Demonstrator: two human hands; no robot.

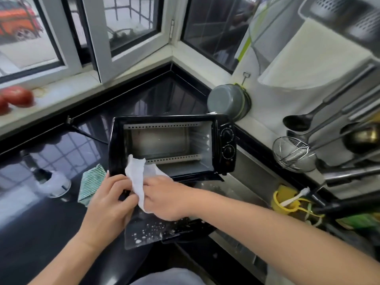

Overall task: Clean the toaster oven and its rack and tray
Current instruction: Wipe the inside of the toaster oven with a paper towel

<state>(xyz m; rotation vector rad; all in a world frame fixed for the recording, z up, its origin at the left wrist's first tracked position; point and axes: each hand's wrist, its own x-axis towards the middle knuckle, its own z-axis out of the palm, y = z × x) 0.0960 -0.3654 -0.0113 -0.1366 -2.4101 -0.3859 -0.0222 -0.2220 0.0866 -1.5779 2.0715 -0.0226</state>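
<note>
A black toaster oven [224, 161] stands on the dark counter with its cavity bare; no rack or tray shows inside. Its glass door [156, 231] hangs open toward me, flecked with white foam spots. Both hands meet over the door's hinge edge around a white wipe [136, 173]. My left hand [109, 200] pinches the wipe's left side. My right hand [164, 196] grips the wipe from the right, with part of it bunched under the palm.
A green striped cloth [90, 184] lies left of the oven, and a white round object [55, 184] sits further left. The sink [246, 194] is to the right, with a yellow cup [284, 202], hanging ladles [298, 122] and a wire strainer [292, 153]. Tomatoes [16, 97] rest on the windowsill.
</note>
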